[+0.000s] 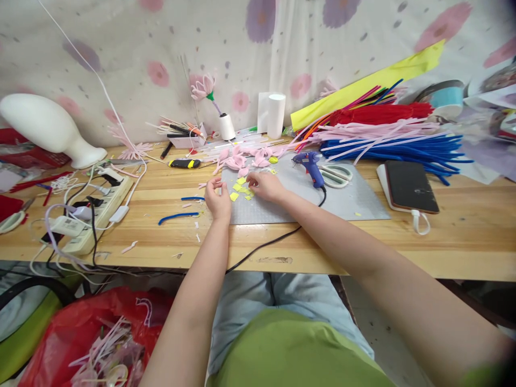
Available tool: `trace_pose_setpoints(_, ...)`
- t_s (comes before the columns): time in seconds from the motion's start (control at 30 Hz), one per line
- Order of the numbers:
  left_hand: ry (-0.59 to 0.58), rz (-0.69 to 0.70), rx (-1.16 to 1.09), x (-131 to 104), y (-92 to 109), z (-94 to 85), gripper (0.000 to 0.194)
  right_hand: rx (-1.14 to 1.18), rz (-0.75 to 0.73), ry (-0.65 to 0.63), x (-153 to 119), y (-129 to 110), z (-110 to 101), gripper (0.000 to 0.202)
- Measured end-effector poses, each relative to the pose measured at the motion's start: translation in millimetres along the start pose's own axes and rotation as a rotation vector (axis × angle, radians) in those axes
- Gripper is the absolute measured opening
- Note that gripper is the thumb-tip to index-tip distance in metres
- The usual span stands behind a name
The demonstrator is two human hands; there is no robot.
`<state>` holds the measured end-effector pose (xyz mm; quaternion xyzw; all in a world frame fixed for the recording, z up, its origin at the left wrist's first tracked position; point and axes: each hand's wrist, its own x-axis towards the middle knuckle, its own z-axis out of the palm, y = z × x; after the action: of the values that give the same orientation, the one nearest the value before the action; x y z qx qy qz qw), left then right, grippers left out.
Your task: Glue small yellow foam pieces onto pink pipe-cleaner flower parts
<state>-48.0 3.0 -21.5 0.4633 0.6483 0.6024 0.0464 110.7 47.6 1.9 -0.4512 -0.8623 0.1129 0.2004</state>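
Small yellow pieces [234, 196] lie scattered on the left part of a grey cutting mat [278, 212]. Over their right side is my right hand [265, 186], its fingers bent down and pressed together among them; what they pinch is too small to tell. My left hand [217, 200] rests at the mat's left edge with curled fingers and the thumb a little apart, nothing visible in it. Pink fuzzy petal shapes [236, 161] lie just beyond both hands. A blue glue gun [309, 165] stands on the mat, right of my right hand.
White-handled scissors [336, 175] and a black phone or power bank [411, 185] are to the right. Red, pink and blue fuzzy stems [387, 150] are piled behind. A yellow-black cutter [184, 163], blue stem pieces [177, 216] and a power strip [100, 212] lie left. A black cord [266, 244] crosses the front.
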Motion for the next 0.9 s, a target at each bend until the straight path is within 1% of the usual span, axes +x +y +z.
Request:
trace_pose_setpoints(0.07, -0.015, -0.006, -0.006, 0.3, 0.5, 0.3, 0.014, 0.026, -0.023, -0.020, 0.0, 1.4, 0.5, 0.027)
trace_pose_setpoints(0.17, -0.044, -0.005, -0.014, -0.3, 1.9, 0.3, 0.014, 0.011, -0.096, -0.047, -0.6, 0.7, 1.8, 0.025)
trace_pose_setpoints(0.27, -0.088, 0.021, 0.007, -3.1, 3.9, -0.1, 0.020, 0.038, -0.075, 0.020, -1.3, 0.1, 0.1, 0.023)
trace_pose_setpoints(0.37, -0.139, 0.056, 0.048, -7.3, 6.4, 0.3, 0.033, 0.187, -0.032, 0.091, -3.4, 5.8, -7.6, 0.024)
trace_pose_setpoints(0.43, -0.158, 0.079, 0.070, -9.5, 8.3, 1.2, 0.039, 0.327, -0.019, 0.094, -6.1, 13.6, -15.0, 0.022)
trace_pose_setpoints(0.5, -0.162, 0.096, 0.093, -10.6, 10.1, 2.1, 0.040, 0.477, 0.010, 0.083, -9.4, 22.6, -22.7, 0.017)
trace_pose_setpoints(0.63, -0.161, 0.118, 0.131, -10.4, 12.5, 3.5, 0.040, 0.734, 0.155, 0.090, -17.8, 36.8, -39.5, 0.012)
trace_pose_setpoints(0.7, -0.170, 0.141, 0.150, -10.4, 12.8, 4.2, 0.039, 0.762, 0.214, 0.093, -24.9, 42.9, -50.7, 0.016)
trace_pose_setpoints(0.77, -0.194, 0.176, 0.170, -11.0, 12.8, 5.2, 0.037, 0.727, 0.241, 0.089, -35.9, 52.7, -64.6, 0.023)
trace_pose_setpoints(0.83, -0.223, 0.211, 0.179, -12.3, 13.4, 6.4, 0.037, 0.674, 0.269, 0.058, -50.2, 68.6, -80.2, 0.031)
trace_pose_setpoints(0.9, -0.246, 0.237, 0.180, -13.9, 14.9, 7.9, 0.037, 0.585, 0.346, 0.011, -64.8, 89.3, -94.4, 0.038)
